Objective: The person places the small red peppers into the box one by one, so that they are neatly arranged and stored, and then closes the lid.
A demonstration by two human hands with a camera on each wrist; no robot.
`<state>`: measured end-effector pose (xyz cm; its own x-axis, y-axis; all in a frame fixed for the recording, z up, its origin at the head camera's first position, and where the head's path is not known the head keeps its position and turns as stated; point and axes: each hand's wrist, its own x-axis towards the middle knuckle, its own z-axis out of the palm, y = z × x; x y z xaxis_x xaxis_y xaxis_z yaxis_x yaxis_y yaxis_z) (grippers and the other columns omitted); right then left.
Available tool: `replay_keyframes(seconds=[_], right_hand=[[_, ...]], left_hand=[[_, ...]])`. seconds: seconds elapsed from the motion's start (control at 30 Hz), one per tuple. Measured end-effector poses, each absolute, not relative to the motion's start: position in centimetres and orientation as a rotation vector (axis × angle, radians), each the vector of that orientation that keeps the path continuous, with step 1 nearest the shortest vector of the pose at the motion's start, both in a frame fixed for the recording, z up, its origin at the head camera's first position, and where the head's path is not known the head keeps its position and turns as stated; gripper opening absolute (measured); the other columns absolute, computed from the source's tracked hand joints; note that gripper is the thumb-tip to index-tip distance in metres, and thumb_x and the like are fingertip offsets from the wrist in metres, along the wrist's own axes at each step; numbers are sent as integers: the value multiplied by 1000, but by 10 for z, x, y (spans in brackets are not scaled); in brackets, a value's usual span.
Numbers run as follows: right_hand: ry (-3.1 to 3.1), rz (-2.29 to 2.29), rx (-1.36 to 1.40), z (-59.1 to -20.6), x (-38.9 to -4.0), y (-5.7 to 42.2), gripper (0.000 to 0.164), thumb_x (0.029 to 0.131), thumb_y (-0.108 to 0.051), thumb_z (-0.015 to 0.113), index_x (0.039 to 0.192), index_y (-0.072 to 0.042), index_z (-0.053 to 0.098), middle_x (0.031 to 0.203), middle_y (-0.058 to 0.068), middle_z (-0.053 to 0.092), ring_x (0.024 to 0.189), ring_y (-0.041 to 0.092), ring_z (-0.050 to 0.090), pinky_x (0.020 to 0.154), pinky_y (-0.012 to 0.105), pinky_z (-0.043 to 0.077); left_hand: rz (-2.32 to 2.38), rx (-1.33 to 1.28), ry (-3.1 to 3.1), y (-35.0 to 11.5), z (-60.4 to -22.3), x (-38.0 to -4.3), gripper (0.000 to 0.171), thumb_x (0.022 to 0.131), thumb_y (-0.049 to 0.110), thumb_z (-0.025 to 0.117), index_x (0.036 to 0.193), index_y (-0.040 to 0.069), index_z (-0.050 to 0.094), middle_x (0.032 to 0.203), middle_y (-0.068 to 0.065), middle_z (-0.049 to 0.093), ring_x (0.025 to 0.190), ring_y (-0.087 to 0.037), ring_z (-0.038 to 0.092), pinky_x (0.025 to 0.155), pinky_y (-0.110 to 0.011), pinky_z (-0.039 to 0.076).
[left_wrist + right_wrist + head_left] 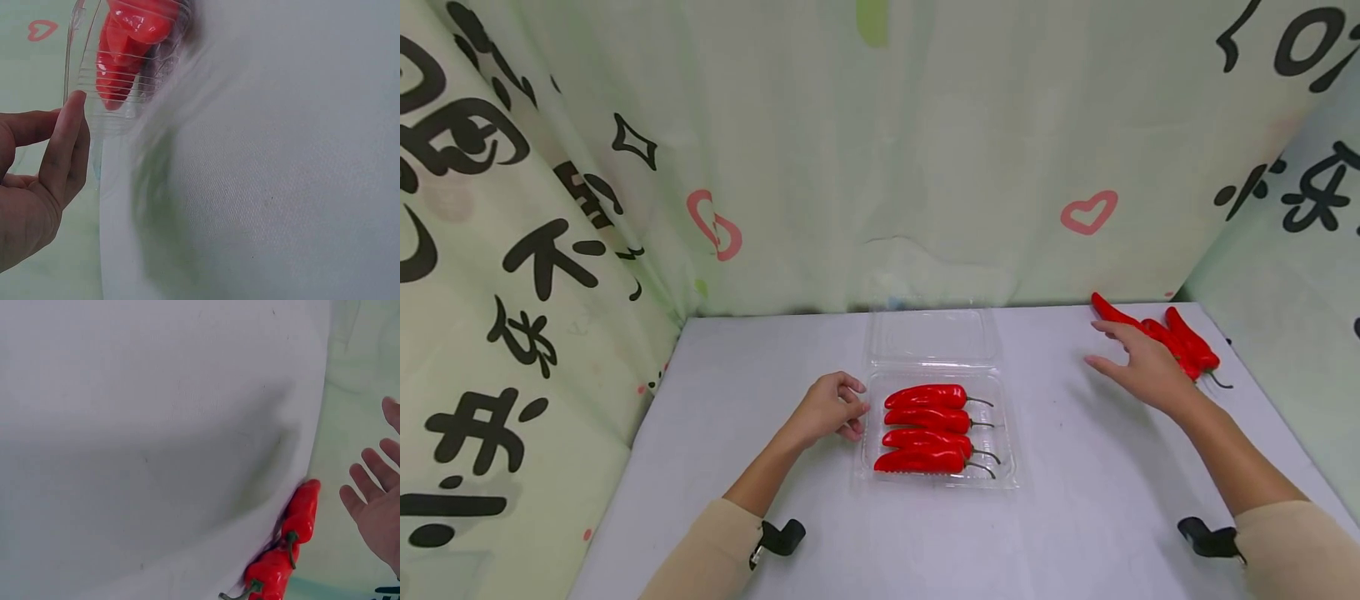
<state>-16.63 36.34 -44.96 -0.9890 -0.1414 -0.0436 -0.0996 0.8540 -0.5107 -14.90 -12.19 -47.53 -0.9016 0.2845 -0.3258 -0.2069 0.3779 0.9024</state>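
Note:
Several red chili peppers [928, 420] with dark stems lie side by side in a clear plastic box [1007, 467], its lid [934, 337] folded back. At the box's left rim is my left hand [835, 408], fingers loosely bent. In the left wrist view its fingertips [77, 103] reach the clear wall; whether they touch it I cannot tell. My right hand [1142, 362] hovers with spread fingers over a small group of red peppers [1191, 342] at the far right, partly covering them. The right wrist view shows nothing in that hand [381, 512].
A white table [760, 350] holds everything. Patterned curtains [820, 167] with black characters and pink hearts hang behind it and on both sides, close to its back edge. The loose peppers lie near the back right corner.

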Motion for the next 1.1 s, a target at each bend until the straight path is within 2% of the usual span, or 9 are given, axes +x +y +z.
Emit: replay_keyframes(seconds=[0.17,0.43,0.67,1.1], right_hand=[[2944,-753,-137,-447,-174,378,91,96,-39,73,162,-2,23,157,37,31,139,59,32,98,78,44],[2921,-700,13,-442,-189,392,99,93,-34,76,163,-2,13,154,40,27,135,61,31,91,75,52],[2888,-705,60,-447,-200,404,97,95,-33,74,163,-2,13,150,40,32,130,59,34,89,70,55],[2869,-747,75,-455,-211,409,88,99,-35,68,163,-2,17,151,39,31,132,59,32,93,73,52]], left_hand=[[1546,75,2204,-122,-476,-150,31,96,3,70,122,-5,56,90,-15,62,58,-18,68,58,-32,64],[1536,75,2201,-122,-476,-151,32,96,3,71,123,-5,56,89,-14,63,58,-18,68,58,-31,63],[1529,74,2212,-123,-475,-150,32,96,4,70,123,-5,56,91,-17,64,57,-18,69,58,-32,63],[1532,75,2213,-122,-475,-149,30,96,4,70,121,-4,57,91,-18,65,58,-17,69,58,-32,63]])
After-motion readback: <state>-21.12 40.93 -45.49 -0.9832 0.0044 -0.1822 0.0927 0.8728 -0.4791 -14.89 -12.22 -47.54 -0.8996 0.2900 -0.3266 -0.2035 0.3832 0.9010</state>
